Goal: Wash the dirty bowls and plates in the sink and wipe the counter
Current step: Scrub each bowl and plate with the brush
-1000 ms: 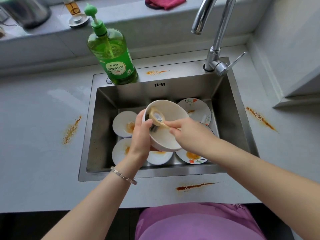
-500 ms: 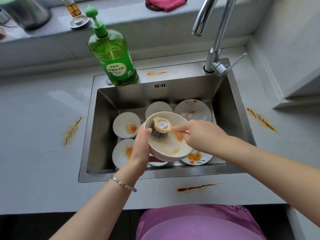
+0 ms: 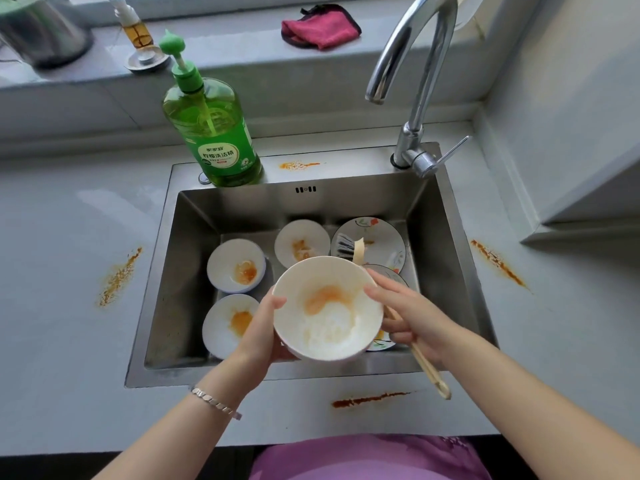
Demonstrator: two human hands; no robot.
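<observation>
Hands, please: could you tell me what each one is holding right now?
Left hand: grips the white bowl.
Right hand: holds the dish brush, touching the bowl's rim.

from my feed the only writing i can read is on the white label (image 3: 221, 156) of the green dish soap bottle (image 3: 207, 126) at the sink's back edge: "柠檬洗洁精". a smaller line of characters above it and a red strip below are too small for me to make out.

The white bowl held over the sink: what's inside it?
An orange smear and a pale wet film coat the inside of the bowl. The brush is outside, behind its far rim. Its underside is hidden from this view.
</observation>
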